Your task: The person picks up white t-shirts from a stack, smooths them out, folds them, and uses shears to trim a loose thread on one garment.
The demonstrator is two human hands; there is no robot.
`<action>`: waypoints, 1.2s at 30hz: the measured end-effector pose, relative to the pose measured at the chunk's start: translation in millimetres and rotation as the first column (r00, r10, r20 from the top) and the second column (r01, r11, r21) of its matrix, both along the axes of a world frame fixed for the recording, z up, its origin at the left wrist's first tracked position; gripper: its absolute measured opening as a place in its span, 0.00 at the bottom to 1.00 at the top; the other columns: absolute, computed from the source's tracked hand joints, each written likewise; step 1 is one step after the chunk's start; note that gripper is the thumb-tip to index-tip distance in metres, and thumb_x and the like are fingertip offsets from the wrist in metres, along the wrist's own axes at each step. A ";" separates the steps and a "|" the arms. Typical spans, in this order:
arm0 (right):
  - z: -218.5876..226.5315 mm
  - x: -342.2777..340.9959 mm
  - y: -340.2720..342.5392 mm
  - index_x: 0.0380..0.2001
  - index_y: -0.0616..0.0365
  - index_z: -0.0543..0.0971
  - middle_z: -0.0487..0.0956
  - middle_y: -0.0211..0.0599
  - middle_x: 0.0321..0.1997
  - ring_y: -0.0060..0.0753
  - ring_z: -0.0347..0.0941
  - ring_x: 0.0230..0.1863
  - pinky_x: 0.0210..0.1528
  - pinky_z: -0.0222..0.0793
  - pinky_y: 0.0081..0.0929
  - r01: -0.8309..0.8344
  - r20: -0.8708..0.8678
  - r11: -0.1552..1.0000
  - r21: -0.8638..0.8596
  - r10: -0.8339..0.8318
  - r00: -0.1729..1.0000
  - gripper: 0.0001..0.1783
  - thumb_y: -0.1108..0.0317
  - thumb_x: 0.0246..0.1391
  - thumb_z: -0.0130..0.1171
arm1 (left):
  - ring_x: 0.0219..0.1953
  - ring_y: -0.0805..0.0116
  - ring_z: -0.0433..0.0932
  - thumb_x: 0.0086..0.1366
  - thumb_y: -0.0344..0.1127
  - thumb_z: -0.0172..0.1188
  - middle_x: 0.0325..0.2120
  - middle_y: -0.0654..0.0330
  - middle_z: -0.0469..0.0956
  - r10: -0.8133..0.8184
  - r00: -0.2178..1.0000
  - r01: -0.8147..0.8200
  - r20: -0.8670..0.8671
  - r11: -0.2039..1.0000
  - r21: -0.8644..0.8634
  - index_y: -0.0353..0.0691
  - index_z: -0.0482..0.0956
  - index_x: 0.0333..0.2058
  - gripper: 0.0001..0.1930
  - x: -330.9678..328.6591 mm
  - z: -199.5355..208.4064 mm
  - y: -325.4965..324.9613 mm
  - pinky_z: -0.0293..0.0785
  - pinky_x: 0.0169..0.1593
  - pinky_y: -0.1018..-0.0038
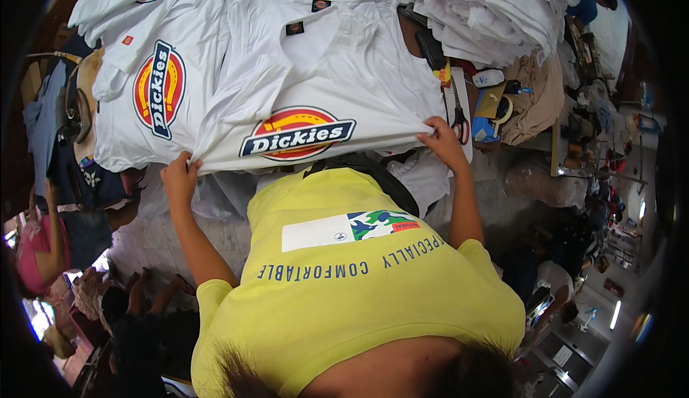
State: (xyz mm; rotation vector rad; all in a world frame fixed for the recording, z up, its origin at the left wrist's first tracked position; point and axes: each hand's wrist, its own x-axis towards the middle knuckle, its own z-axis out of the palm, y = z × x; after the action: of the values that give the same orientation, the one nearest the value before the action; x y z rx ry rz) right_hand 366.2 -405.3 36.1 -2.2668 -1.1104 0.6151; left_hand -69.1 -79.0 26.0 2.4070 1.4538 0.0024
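Note:
A white T-shirt (237, 129) with a red, yellow and dark blue logo print lies in front of me, its near edge stretched toward my body. At the left end of that edge, my left hand (181, 173) pinches the cloth. My right hand (443, 142) grips the edge at the right end, thumb and fingers closed on it. The neckline, with a small dark label, points away from me. Beside it on the left lies another white T-shirt (118, 122) with the same print turned sideways.
A tall pile of folded white garments (495, 10) stands at the back right. Near my right hand are scissors (460, 119), a tape roll (504, 109) and a white bottle (488, 78). Blue cloth (44, 122) hangs at the left. Other people sit and stand around the room.

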 end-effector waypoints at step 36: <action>48.6 -34.4 -96.1 0.51 0.67 0.62 0.69 0.45 0.52 0.41 0.63 0.54 0.59 0.54 0.38 0.629 -0.852 0.581 0.516 0.427 0.303 0.44 0.41 0.40 0.58 | 0.43 0.69 0.71 0.59 0.45 0.55 0.42 0.57 0.72 0.517 0.338 0.878 0.787 0.129 -0.462 0.30 0.66 0.47 0.25 60.1 66.3 -25.2 0.66 0.47 0.75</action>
State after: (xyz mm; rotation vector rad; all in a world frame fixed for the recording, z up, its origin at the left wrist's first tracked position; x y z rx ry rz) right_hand 331.8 -501.4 84.8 -0.7224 -0.3364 0.9352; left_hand -9.0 -104.2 92.3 0.8662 0.0511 0.2275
